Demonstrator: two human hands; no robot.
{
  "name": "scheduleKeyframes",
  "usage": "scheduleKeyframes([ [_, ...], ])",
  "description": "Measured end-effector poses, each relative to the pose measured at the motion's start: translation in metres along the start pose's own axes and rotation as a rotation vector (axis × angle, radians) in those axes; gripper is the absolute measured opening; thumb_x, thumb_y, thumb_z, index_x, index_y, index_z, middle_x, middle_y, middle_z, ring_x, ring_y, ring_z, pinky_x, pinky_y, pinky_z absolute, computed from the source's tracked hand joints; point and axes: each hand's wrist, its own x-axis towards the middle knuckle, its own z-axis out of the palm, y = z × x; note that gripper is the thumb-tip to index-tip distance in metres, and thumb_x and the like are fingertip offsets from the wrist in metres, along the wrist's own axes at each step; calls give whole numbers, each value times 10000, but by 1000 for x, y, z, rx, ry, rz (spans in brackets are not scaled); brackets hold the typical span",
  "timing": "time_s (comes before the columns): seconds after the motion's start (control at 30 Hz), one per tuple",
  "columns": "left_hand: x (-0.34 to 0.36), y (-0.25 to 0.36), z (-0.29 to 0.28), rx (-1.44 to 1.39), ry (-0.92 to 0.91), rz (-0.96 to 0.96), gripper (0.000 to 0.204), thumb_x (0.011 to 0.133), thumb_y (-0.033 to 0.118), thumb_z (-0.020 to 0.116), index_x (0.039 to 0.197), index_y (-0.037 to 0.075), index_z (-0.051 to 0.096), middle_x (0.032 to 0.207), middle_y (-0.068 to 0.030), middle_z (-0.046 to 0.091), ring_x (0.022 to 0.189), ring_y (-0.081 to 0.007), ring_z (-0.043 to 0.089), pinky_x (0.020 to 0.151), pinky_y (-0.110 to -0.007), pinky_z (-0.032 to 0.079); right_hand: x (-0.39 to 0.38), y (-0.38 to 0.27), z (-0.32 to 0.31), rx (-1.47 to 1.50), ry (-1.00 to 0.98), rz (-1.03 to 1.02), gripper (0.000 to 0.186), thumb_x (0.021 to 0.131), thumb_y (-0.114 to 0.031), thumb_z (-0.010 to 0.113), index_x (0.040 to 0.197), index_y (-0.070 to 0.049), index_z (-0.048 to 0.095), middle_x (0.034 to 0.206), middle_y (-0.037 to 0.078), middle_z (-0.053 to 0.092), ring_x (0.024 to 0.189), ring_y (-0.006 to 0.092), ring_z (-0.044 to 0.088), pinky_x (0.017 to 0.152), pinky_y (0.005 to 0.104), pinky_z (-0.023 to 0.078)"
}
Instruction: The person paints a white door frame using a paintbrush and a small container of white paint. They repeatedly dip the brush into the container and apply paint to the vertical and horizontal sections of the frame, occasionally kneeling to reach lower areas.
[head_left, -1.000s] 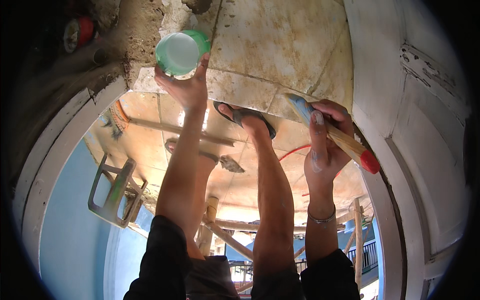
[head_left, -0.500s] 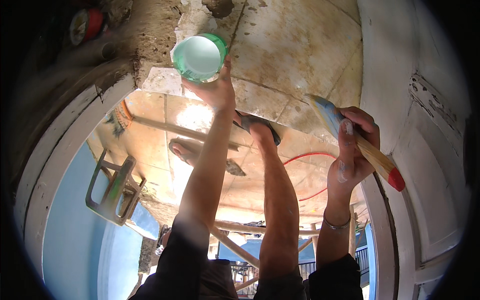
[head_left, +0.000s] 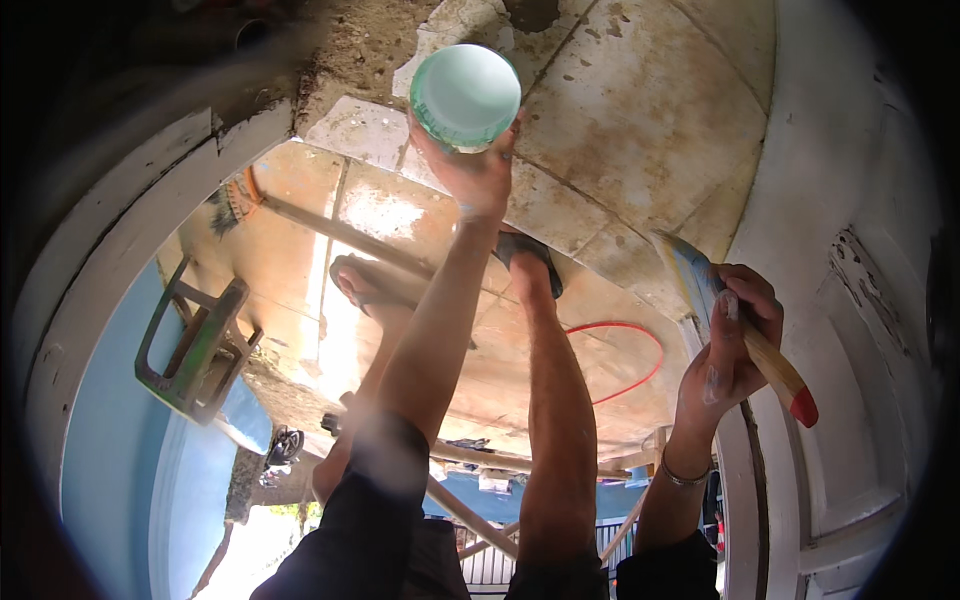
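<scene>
My left hand [head_left: 468, 172] is wrapped round the near side of a green, see-through cup [head_left: 466, 95] with white paint inside. It holds the cup out at arm's length over the tiled floor. On the right, my right hand [head_left: 738, 330] grips a paintbrush [head_left: 785, 385] by its wooden handle, which has a red end. The brush head [head_left: 686, 268] has blue on its side and points up and to the left, apart from the cup. Whitish paint marks my right thumb. My fingers partly cover the handle.
A white panelled door [head_left: 850, 400] stands at right, a white door frame [head_left: 130, 270] at left. Beyond the raised tiled step [head_left: 640, 110] lie a broom [head_left: 236, 200], a red hose [head_left: 655, 365] and my sandalled feet [head_left: 530, 265]. A green-brown stool [head_left: 195, 345] is by the blue wall.
The cup in my left hand has shifted right and slightly up in view. My right hand with the paintbrush has moved right and down. Both grips stay the same.
</scene>
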Motion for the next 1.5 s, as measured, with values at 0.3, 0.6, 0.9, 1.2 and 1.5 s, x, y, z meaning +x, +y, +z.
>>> scheduleKeyframes([
  [0.3, 17, -2, -17, -64, -119, -21, 1066, 626, 302, 935, 1477, -9, 374, 1288, -177, 588, 1195, -355, 590, 1029, -442, 464, 13, -11, 0, -69, -41, -67, 189, 898, 10, 564, 1078, 49, 604, 1093, 187, 642, 1011, 252, 609, 928, 387, 488],
  [0.6, 18, -4, -5, -34, -84, 150, 1266, 688, 421, 915, 1582, 3, 121, 1471, -237, 416, 1328, -365, 498, 1087, -478, 417, 3, -8, 5, -30, -17, -47, 202, 873, 8, 576, 1069, 43, 612, 1090, 203, 646, 1007, 257, 612, 934, 383, 481],
  [0.9, 20, -1, 7, -64, -41, 208, 1176, 648, 315, 941, 1504, -23, 209, 1404, -216, 425, 1281, -359, 481, 1091, -473, 384, -9, 8, -10, 9, 4, -66, 267, 822, 34, 553, 1084, 40, 599, 1079, 209, 627, 1022, 274, 614, 957, 418, 494],
  [1.2, 31, -18, -5, 34, -103, 337, 1163, 628, 276, 954, 1496, -42, 248, 1381, -211, 472, 1240, -373, 521, 1064, -476, 417, -13, 13, -10, 70, -19, -106, 260, 828, 53, 550, 1084, 43, 596, 1080, 214, 622, 1025, 279, 614, 955, 431, 502],
  [1.5, 35, -16, -10, 26, -169, 276, 849, 673, 258, 954, 1330, -28, 498, 1224, -169, 620, 1115, -306, 613, 980, -419, 478, -9, 10, -2, 82, -32, -120, 253, 834, 36, 552, 1082, 47, 601, 1079, 219, 628, 1003, 270, 623, 935, 399, 496],
])
